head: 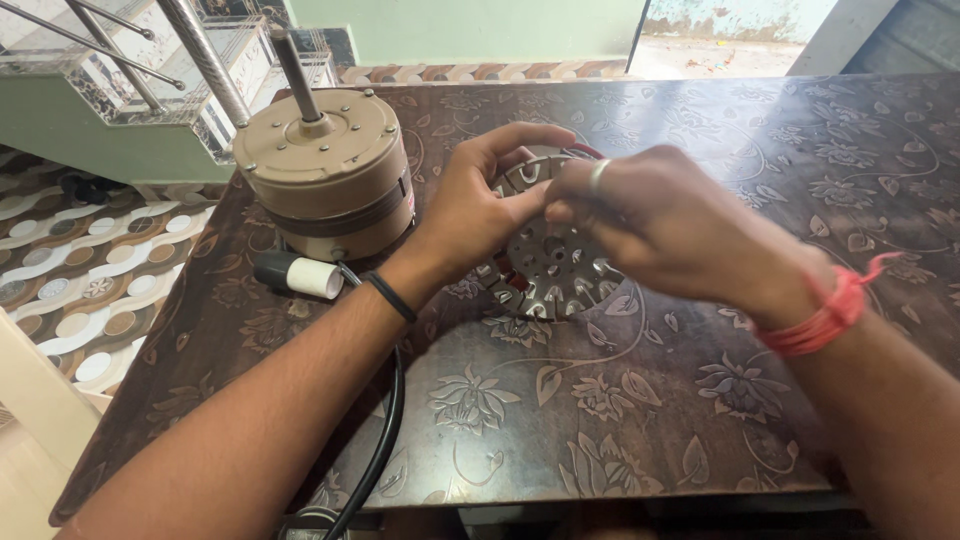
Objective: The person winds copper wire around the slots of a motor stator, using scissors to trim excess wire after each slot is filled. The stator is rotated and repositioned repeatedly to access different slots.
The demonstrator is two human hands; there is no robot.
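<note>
While both hands (560,210) grip it, metal disc (555,265) touches table (620,400).

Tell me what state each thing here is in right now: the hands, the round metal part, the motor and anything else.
Left hand: fingers curled around the disc's left edge.
Right hand: fingers pinched at the disc's top, blurred.
Slotted metal disc: tilted up, lower edge near the table.
Beige motor: closed, upright, shaft pointing up.
Black cable: slack, hanging over the table edge.
Table: bears everything.
</note>
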